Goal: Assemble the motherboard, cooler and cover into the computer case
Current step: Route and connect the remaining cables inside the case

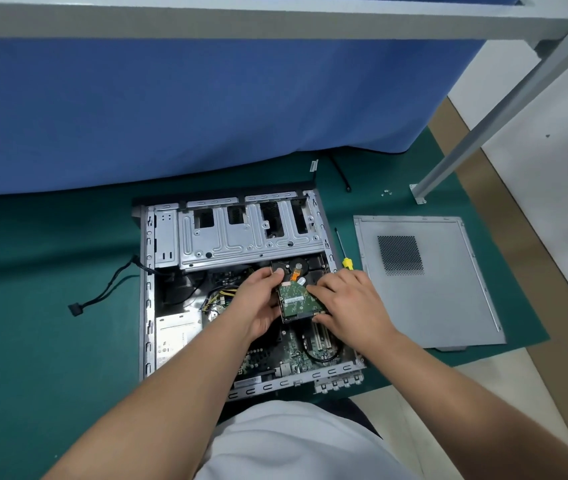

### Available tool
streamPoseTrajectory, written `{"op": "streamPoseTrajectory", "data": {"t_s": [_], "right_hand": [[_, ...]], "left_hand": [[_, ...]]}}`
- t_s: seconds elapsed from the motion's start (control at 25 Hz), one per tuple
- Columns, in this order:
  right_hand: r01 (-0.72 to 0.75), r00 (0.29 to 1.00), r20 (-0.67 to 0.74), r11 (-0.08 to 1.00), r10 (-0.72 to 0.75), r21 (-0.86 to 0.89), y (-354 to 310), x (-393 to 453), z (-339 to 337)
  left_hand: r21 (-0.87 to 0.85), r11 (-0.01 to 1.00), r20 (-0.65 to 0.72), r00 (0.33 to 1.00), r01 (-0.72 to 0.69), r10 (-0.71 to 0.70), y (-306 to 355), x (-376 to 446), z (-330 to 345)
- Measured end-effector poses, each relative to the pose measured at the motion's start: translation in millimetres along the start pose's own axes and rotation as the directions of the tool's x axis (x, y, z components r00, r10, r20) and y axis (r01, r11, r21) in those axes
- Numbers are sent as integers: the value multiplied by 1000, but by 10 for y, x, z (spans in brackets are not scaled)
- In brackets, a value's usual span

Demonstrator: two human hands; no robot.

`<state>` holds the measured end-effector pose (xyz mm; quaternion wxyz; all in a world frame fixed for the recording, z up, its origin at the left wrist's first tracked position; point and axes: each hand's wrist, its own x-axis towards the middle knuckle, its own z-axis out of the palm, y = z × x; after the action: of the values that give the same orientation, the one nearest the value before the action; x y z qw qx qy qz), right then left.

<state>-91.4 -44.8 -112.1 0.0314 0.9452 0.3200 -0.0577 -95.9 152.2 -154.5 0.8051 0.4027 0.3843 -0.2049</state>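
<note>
An open grey computer case (147,289) lies flat on the green mat, its motherboard (272,358) showing at the near end. Over the middle of the case both hands hold a hard drive (298,299), black body with a green circuit board facing up. My left hand (258,303) grips its left edge, thumb on the far corner. On the opposite edge my right hand (344,303) grips the drive, fingers curled over the top. The grey side cover (448,299) with a mesh vent lies flat to the right of the case. The cooler is hidden or not identifiable.
A yellow-handled screwdriver (344,258) lies between case and cover. Black cables (102,296) trail out of the case's left side. A few small screws (386,192) sit by a metal frame leg (424,188). A blue curtain (206,105) hangs behind the case.
</note>
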Motion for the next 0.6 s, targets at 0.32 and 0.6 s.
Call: {"op": "streamPoseTrajectory", "data": {"t_s": [0.32, 0.6], "right_hand": [[18, 995, -101, 999, -20, -27, 78, 153, 140], [36, 995, -98, 999, -37, -11, 167, 146, 172]], "left_hand": [[-86, 996, 2, 1000, 9, -9, 107, 102, 20], [-95, 995, 42, 999, 31, -27, 123, 121, 32]]}}
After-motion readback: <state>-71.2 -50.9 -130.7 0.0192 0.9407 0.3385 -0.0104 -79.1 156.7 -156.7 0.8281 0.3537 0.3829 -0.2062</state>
